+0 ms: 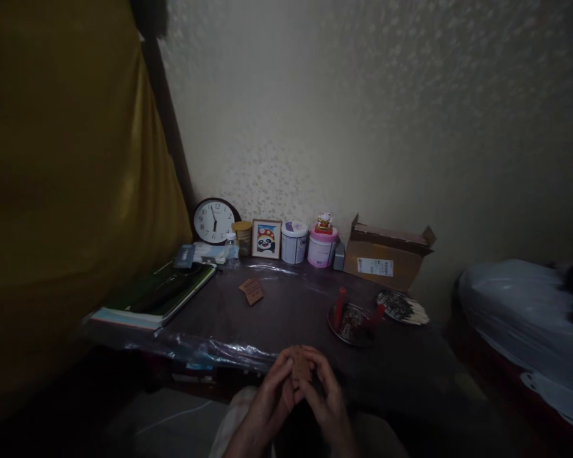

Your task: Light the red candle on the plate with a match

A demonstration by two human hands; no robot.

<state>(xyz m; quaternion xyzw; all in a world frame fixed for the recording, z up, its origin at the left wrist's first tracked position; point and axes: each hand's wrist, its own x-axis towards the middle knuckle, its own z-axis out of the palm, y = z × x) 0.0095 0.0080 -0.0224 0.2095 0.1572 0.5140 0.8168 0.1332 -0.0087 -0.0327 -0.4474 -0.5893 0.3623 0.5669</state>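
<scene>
At the table's front edge, my left hand (pixel 277 389) and my right hand (pixel 328 395) are closed together around a small flat brown piece (pixel 302 369), which looks like wood or cardboard. My thumbs press on its near face, and the fingers curl behind it. Farther back on the dark table lie similar brown pieces (pixel 252 291), partly overlapping, apart from my hands. Right of my hands stands a round metal tray (pixel 352 342) with upright red candles (pixel 340 308) and small dark bits in it.
A plate (pixel 392 304) holds dark bits and pale sticks. Along the wall stand a clock (pixel 214 220), a framed panda picture (pixel 266 240), a white tin (pixel 294 245), a pink tin (pixel 321 249) and a cardboard box (pixel 384 254). A green book (pixel 165 294) lies left.
</scene>
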